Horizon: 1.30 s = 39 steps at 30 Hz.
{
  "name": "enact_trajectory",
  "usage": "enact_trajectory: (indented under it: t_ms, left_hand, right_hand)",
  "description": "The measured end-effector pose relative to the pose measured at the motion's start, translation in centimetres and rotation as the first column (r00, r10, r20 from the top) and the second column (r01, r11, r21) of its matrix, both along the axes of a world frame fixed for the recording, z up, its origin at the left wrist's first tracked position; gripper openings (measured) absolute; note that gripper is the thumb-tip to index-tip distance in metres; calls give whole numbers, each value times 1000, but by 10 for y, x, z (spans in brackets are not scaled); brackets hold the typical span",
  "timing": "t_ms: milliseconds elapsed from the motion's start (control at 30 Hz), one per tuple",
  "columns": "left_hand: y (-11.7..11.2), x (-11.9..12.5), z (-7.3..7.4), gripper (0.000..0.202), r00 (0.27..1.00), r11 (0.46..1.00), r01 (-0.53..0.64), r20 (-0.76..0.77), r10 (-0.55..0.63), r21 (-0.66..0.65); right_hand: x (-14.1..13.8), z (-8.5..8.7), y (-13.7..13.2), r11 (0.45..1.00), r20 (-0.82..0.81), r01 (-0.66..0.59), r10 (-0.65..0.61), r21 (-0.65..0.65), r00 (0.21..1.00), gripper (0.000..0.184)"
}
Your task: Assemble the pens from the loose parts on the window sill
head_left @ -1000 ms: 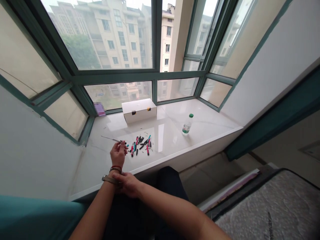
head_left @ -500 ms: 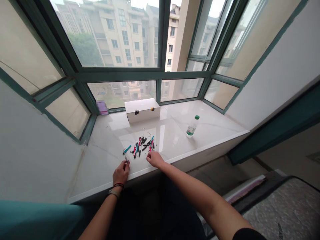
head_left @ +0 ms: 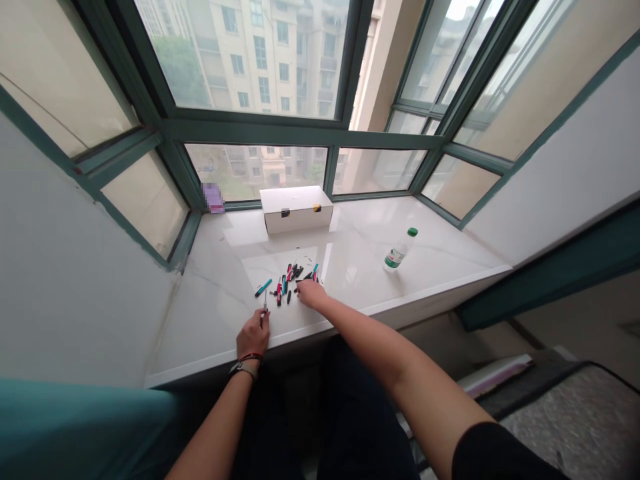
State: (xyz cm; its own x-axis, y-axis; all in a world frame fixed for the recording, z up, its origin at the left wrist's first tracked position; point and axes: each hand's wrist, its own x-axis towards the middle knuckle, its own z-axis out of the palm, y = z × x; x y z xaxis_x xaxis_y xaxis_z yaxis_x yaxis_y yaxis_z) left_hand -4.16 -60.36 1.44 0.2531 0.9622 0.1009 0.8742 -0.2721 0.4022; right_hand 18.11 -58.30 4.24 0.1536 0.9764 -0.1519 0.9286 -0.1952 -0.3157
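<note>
A heap of small pen parts (head_left: 293,277) in teal, pink and black lies on the white marble sill (head_left: 225,300). My right hand (head_left: 311,293) reaches into the heap's near right side, fingers curled down among the pieces; what it pinches is hidden. My left hand (head_left: 253,335) rests near the sill's front edge, closed on a thin pen refill (head_left: 265,305) that points away from me. A single teal pen barrel (head_left: 263,287) lies apart, left of the heap.
A white cardboard box (head_left: 297,208) stands at the back by the window. A clear bottle with a green cap (head_left: 399,252) stands to the right. A small purple object (head_left: 213,198) sits in the back left corner. A mattress edge (head_left: 560,413) lies at lower right.
My right hand left my left wrist and reached forward into the heap. My left hand drew back to the sill's front edge with the thin refill. The view tilted down and rightward.
</note>
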Motion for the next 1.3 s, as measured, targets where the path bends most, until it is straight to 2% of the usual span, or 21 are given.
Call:
enact_trajectory:
  t_ms: [133,200,300,367,567,700,833,1033,1167,1233,1267,1300]
  left_hand:
    - [0,-1,-1,38,1000,1000,-2,13,2,-8]
    - [0,-1,-1,37,1000,1000,2,18,-2,-11]
    - [0,0,0,37,1000,1000,7,17,-7,-6]
    - [0,0,-1,38,1000,1000,4,15,-4,7]
    - [1,1,-3,37,1000,1000,-10,15,10,12]
    - [2,2,-3,37,1000,1000,-13,-5,13,4]
    - [1,2,-1,37,1000,1000,-10,-5,10,8]
    - [1,2,0,37,1000,1000,-1,-6,1,-4]
    - [1,1,-2,38,1000,1000,2,8,-2,16]
    - [1,0,-3,37,1000,1000,2,15,-2,24]
    - [1,0,-3,38,1000,1000,2,18,-2,24]
    - [1,0,-2,38,1000,1000,0,18,0,21]
  right_hand:
    - [44,20,5,982,-52,191,-189,18,980,20]
    - [69,31,7,967,-62,253,-254,-14,965,18]
    - [94,40,8,954,-45,284,-289,-99,956,14]
    - [100,40,9,945,-29,282,-291,-169,956,13]
    - [84,20,3,912,-50,233,-265,-336,963,19]
    - [68,1,-6,915,-70,239,-276,-325,959,20]
    - [59,-9,-12,913,-72,286,-319,-291,945,21]
    - [54,-9,-17,910,-119,299,-343,-289,932,17]
    - [52,-1,-22,934,-172,264,-309,-240,935,7]
    - [45,9,-23,952,-332,263,-303,-158,893,5]
    - [39,16,-23,956,-464,270,-293,-119,836,7]
    - [30,23,-22,956,-610,279,-273,-87,744,10]
